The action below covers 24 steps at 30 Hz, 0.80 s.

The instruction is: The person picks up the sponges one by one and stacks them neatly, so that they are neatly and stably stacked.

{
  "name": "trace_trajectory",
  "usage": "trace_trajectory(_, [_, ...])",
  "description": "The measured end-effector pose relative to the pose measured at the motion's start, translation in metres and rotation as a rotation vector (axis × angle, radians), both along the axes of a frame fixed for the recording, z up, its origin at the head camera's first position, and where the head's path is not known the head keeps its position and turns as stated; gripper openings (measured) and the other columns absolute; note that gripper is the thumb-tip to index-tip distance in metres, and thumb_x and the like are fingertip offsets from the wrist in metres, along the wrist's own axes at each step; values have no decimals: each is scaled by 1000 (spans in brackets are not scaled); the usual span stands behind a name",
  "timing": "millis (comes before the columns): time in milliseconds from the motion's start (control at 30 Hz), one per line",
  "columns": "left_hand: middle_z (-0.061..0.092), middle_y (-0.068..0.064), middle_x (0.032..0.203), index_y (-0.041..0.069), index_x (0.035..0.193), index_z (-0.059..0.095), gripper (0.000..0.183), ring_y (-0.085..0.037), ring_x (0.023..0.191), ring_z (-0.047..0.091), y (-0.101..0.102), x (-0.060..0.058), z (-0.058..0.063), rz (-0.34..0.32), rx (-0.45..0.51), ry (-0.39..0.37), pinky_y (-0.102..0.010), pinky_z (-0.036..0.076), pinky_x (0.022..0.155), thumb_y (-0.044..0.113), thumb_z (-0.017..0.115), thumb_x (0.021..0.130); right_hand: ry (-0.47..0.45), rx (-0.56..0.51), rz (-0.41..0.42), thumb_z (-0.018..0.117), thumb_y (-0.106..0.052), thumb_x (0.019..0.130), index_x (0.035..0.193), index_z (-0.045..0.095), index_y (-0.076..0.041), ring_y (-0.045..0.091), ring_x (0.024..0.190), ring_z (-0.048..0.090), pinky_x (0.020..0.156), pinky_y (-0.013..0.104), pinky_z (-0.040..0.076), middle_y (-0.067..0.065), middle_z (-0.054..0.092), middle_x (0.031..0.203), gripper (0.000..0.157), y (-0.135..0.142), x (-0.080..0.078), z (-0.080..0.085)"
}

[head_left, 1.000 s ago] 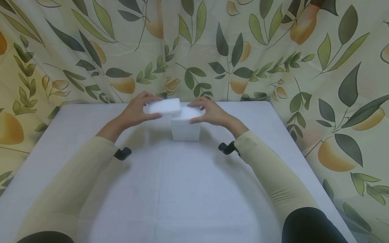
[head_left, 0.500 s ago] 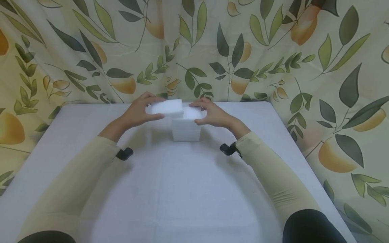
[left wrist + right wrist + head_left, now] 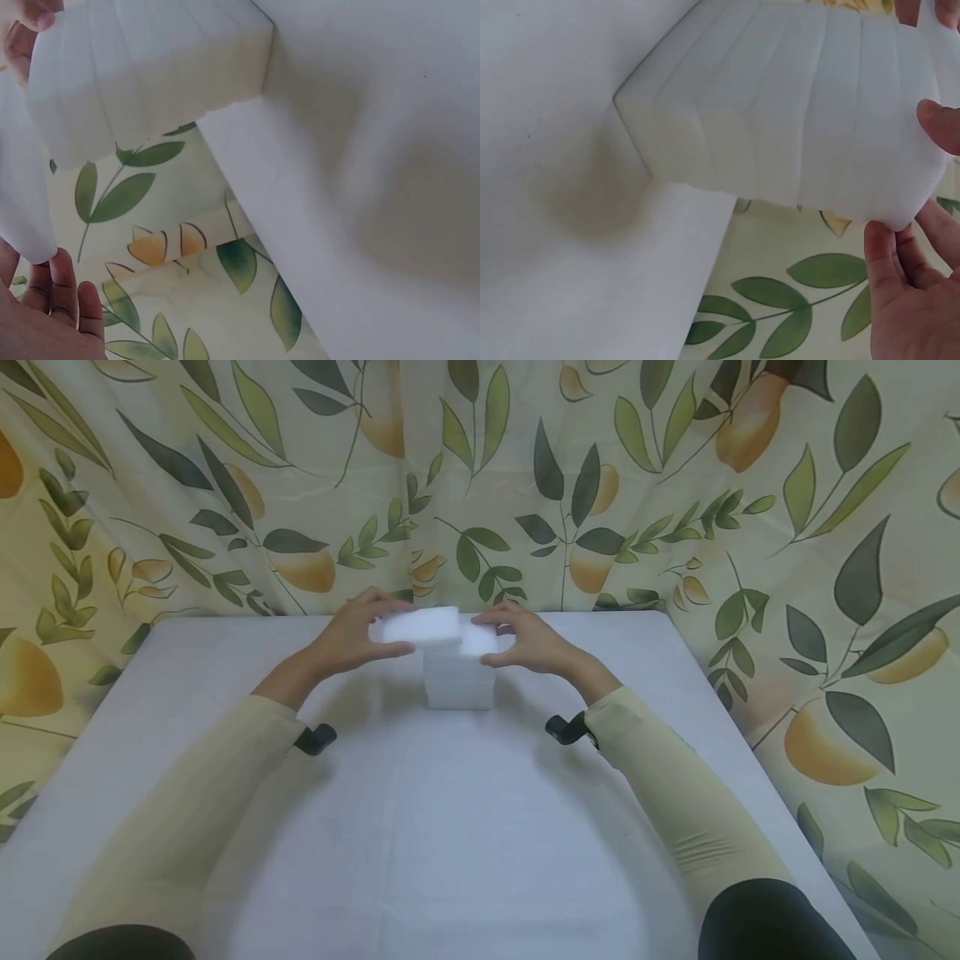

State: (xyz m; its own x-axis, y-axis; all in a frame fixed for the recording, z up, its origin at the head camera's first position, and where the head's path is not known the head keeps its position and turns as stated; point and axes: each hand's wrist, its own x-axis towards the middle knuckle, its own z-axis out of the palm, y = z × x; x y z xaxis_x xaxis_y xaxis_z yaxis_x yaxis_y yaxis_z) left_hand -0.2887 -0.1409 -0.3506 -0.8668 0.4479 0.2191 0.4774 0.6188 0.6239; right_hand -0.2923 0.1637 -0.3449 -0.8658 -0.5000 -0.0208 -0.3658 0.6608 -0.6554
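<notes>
A stack of several white sponge blocks (image 3: 459,687) stands on the table, layered one on another. My left hand (image 3: 348,637) holds another white sponge block (image 3: 422,627), thumb at the front and fingers behind. That block is raised to the stack's top level and overlaps its left part in the head view. In the left wrist view the held block (image 3: 21,180) lies beside the stack's upper end. My right hand (image 3: 534,643) grips the top of the stack from the right, its thumb (image 3: 939,126) on the near side and fingers on the far side.
A white cloth covers the table (image 3: 450,827), whose far edge lies just behind the stack. Beyond it hangs a curtain (image 3: 480,485) patterned with leaves and fruit. Dark wrist cameras (image 3: 315,740) sit at both sleeve cuffs.
My left hand has moved a little to the right with its sponge block, so the block overlaps more of the stack. My right hand has shifted slightly right and stays at the stack's top.
</notes>
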Motion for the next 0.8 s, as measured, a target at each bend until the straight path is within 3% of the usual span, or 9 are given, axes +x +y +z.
trace_trajectory(333, [52, -10, 124, 12, 135, 60, 63, -27, 113, 49, 10, -1, 1, -12, -3, -13, -51, 44, 97, 36, 80, 80, -30, -25, -24, 85, -28, 77, 139, 56, -12, 30, 130, 50, 105, 46, 46, 7, 49, 133, 70, 4, -2, 0])
trace_trajectory(800, [51, -6, 126, 18, 135, 60, 61, -24, 114, 48, 22, -3, 4, -42, 0, -17, -47, 46, 95, 39, 80, 80, -63, -49, -40, 86, -25, 76, 140, 53, -8, 29, 130, 51, 105, 42, 47, 8, 50, 134, 74, 3, 1, 2])
